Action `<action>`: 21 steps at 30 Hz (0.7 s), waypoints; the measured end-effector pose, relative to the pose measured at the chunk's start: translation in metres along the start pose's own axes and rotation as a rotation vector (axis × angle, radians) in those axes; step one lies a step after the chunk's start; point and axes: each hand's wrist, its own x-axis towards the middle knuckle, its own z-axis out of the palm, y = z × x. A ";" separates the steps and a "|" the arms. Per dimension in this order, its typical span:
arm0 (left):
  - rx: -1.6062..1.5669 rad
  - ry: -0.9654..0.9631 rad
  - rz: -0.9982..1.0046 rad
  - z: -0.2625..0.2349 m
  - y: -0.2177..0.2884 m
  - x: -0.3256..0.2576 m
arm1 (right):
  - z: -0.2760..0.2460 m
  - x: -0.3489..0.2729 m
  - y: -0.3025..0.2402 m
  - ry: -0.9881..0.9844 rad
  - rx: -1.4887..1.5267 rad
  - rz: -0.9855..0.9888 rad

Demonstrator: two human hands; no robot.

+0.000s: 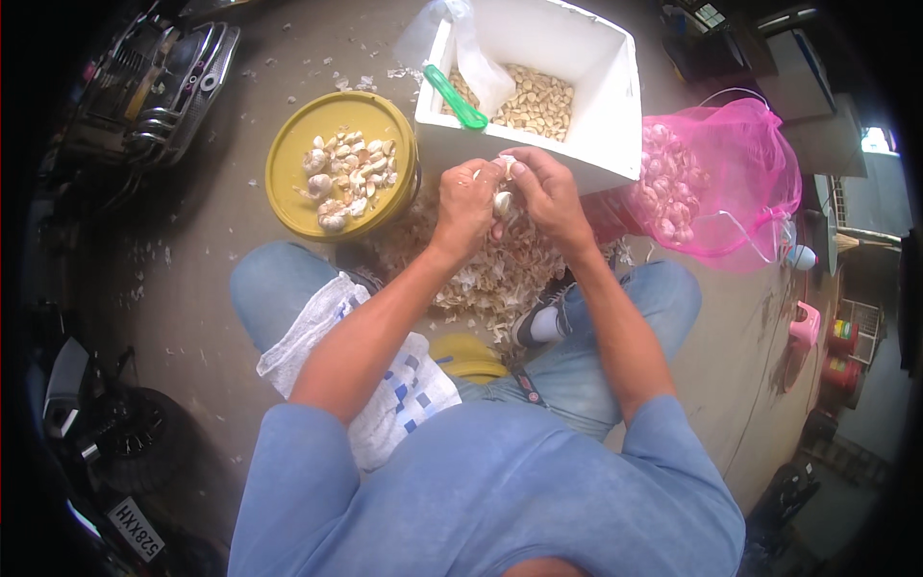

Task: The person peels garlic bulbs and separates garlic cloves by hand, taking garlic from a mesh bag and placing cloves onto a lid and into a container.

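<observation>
We've got both hands, left (464,204) and right (548,192), pinched together on a small white garlic bulb (502,202) over the papery pile of garlic skins (490,274), just beside the white foam box (538,144).

A bare concrete floor (221,221) carries a white foam box (577,87) of peeled garlic cloves, a yellow tub (288,183) of garlic pieces just left of it, and a pink mesh bag (731,183) of garlic bulbs to its right. A heap of papery skins (490,279) lies in front of the box, with stray flakes scattered about.
</observation>
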 end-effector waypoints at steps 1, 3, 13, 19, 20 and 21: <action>-0.001 0.004 -0.001 0.000 0.001 0.000 | 0.006 0.001 0.004 -0.004 0.001 0.002; 0.028 0.071 0.021 0.000 0.005 0.000 | 0.019 0.004 0.008 0.097 0.079 -0.071; 0.143 0.167 0.104 -0.012 0.015 0.007 | 0.023 0.017 -0.020 -0.031 0.348 0.066; 0.097 0.183 0.112 -0.016 0.017 0.010 | 0.023 0.025 -0.026 -0.104 0.268 0.096; 0.144 0.169 0.138 -0.019 0.015 0.014 | 0.023 0.026 -0.029 -0.114 0.204 0.100; 0.192 0.153 0.162 -0.020 0.018 0.017 | 0.023 0.027 -0.032 -0.120 0.139 0.104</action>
